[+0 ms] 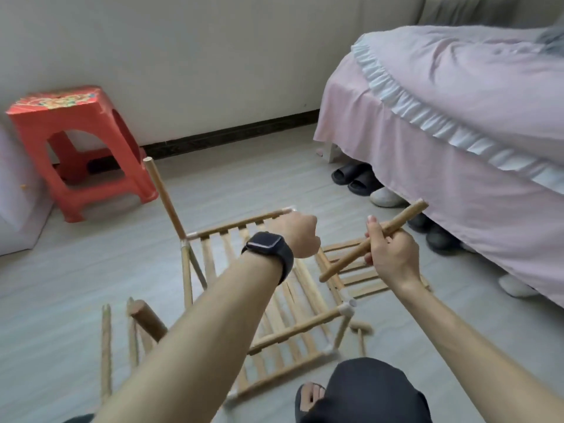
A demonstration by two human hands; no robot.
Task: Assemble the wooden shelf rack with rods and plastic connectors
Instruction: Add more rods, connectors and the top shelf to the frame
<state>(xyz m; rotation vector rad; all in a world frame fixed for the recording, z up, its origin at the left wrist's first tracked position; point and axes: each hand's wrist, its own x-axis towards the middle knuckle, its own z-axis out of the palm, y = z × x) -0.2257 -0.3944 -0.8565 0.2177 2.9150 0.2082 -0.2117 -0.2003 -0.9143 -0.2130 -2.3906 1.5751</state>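
**Grey floor, rack half built**

Grey plank floor carries the slatted wooden rack point(268, 300) near its middle, tilted, with white plastic connectors point(346, 309) at its corners. One upright rod point(164, 196) rises from the far left corner. The right hand point(393, 254) pinches a loose rod point(375, 239) between thumb and curled fingers, above a slatted panel point(366, 276) lying flat. The left hand point(297, 236), watch point(268, 248) on its wrist, curls over the rack's far rail; whether it grips cannot be told. Spare rods point(106, 346) lie left. A red stool point(76, 148) stands by the wall and a bed point(457, 132) on the right.
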